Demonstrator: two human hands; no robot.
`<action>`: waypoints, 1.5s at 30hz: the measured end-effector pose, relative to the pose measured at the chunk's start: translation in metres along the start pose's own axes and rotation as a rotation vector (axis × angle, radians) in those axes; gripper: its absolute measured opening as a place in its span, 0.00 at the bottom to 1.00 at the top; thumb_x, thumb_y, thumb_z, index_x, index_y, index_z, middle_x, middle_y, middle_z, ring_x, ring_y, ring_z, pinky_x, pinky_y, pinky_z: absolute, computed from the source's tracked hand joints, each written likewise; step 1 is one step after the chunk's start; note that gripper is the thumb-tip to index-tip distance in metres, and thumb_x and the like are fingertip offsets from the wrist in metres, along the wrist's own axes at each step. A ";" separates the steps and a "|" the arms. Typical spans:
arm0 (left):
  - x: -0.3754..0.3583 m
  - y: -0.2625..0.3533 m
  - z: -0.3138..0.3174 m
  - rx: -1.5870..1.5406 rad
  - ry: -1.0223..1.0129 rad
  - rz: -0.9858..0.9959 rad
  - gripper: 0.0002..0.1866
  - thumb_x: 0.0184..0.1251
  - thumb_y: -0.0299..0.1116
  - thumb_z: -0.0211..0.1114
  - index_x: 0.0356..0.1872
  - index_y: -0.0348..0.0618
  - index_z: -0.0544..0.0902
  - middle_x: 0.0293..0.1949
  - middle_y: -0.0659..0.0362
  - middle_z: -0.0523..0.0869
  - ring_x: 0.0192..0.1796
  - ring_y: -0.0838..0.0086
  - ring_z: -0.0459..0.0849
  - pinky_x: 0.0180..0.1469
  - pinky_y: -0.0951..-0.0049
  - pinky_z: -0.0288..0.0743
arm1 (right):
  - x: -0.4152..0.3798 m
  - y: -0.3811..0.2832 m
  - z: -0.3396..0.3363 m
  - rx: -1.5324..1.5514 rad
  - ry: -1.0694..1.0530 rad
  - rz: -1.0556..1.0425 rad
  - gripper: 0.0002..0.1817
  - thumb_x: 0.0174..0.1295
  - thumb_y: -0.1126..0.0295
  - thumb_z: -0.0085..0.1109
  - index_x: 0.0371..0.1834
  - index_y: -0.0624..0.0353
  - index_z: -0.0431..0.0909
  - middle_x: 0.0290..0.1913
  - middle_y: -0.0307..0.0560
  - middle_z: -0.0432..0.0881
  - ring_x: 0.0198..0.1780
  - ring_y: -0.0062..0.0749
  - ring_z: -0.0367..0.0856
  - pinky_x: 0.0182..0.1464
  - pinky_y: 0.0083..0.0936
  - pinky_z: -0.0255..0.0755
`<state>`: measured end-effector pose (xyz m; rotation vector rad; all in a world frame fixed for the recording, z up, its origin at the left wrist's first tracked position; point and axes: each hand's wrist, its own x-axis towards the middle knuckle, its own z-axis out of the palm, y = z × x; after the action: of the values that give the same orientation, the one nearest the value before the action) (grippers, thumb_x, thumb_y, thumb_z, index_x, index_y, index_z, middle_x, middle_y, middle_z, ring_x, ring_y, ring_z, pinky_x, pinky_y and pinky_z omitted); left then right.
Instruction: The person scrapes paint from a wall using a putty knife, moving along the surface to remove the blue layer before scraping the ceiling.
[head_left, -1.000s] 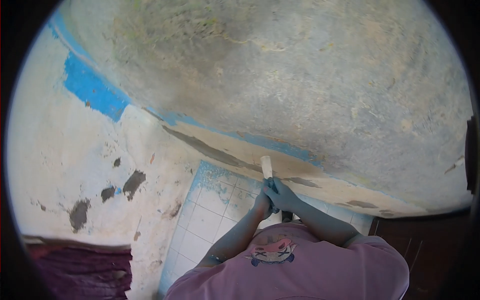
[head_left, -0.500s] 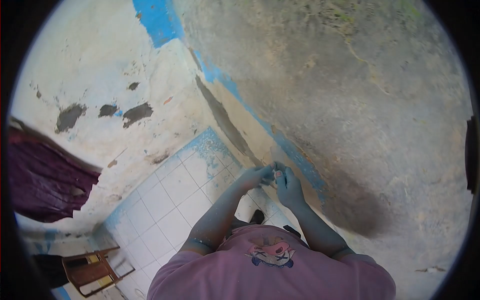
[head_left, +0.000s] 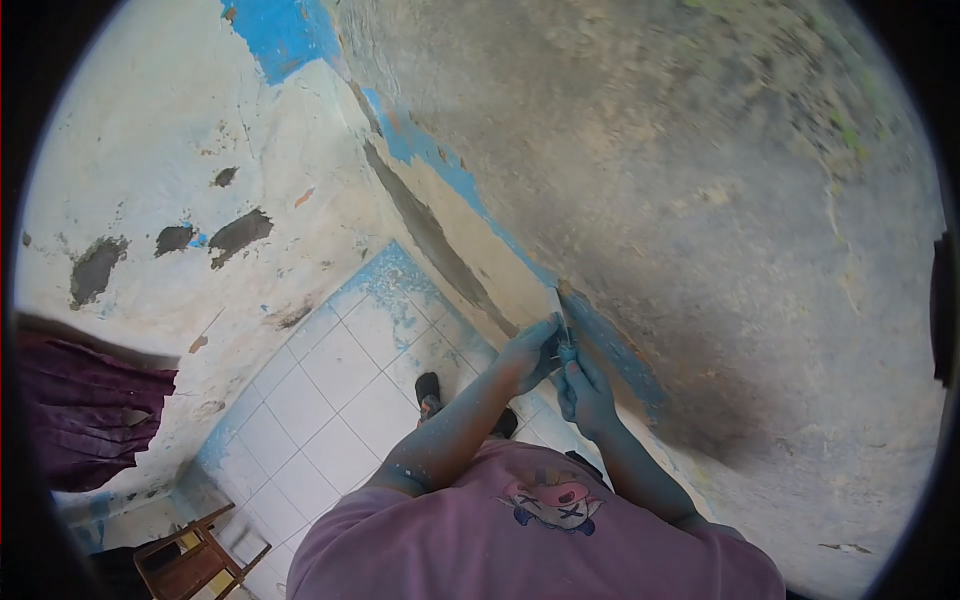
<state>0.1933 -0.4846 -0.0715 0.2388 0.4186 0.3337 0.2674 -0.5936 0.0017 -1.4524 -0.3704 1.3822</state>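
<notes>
In the head view, a slim scraper [head_left: 559, 303] with a pale, flat blade points up toward the blue-painted strip of the wall. My right hand [head_left: 586, 392] is closed around its lower end, thumb lying along it. From the other side, my left hand [head_left: 528, 352] curls in against the scraper just below the blade, its fingertips partly hidden behind the tool. Both hands are close together in front of the wall's raised lower band [head_left: 480, 238], and blue-grey dust covers the fingers and forearms.
The rough grey wall [head_left: 700, 260] rises on the right. On the left, a white wall [head_left: 150, 150] has chipped patches and a purple curtain [head_left: 90, 410]. Below are white floor tiles [head_left: 345, 370] with blue dust, my shoe [head_left: 428, 388] and a wooden chair [head_left: 195, 560].
The scraper blade now shows above my hands, pointing at the wall. My right hand has moved slightly lower, my left slightly right. The view has shifted, and another shoe shows.
</notes>
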 end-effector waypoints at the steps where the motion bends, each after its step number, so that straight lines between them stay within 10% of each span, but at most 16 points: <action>1: 0.003 0.001 -0.005 -0.009 0.002 -0.006 0.21 0.67 0.51 0.53 0.41 0.41 0.75 0.36 0.58 0.79 0.39 0.70 0.77 0.46 0.67 0.71 | 0.003 -0.001 0.002 -0.028 0.014 -0.027 0.13 0.70 0.62 0.42 0.50 0.57 0.69 0.23 0.32 0.67 0.17 0.11 0.60 0.15 0.13 0.53; 32: 0.006 0.038 -0.027 0.038 -0.209 -0.236 0.18 0.71 0.49 0.48 0.42 0.45 0.75 0.35 0.61 0.78 0.40 0.74 0.76 0.47 0.68 0.69 | 0.016 0.016 0.047 -0.397 0.364 -0.233 0.16 0.69 0.61 0.43 0.46 0.63 0.72 0.18 0.30 0.64 0.15 0.09 0.57 0.16 0.12 0.50; 35: 0.001 0.036 -0.016 0.070 -0.184 -0.260 0.18 0.71 0.49 0.49 0.40 0.45 0.76 0.36 0.61 0.78 0.40 0.74 0.76 0.47 0.69 0.69 | 0.004 0.003 0.042 -0.472 0.388 -0.160 0.16 0.66 0.63 0.47 0.46 0.65 0.75 0.21 0.35 0.70 0.23 0.16 0.66 0.27 0.19 0.61; 45: 0.003 0.062 -0.024 0.150 -0.208 -0.216 0.19 0.71 0.49 0.48 0.40 0.44 0.76 0.36 0.60 0.79 0.40 0.73 0.77 0.48 0.69 0.70 | 0.026 0.008 0.067 -0.346 0.383 -0.162 0.14 0.69 0.60 0.44 0.39 0.61 0.73 0.17 0.31 0.65 0.12 0.11 0.58 0.13 0.14 0.50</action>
<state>0.1691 -0.4223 -0.0762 0.3679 0.2609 0.0642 0.2141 -0.5456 -0.0041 -1.8845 -0.4822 0.9128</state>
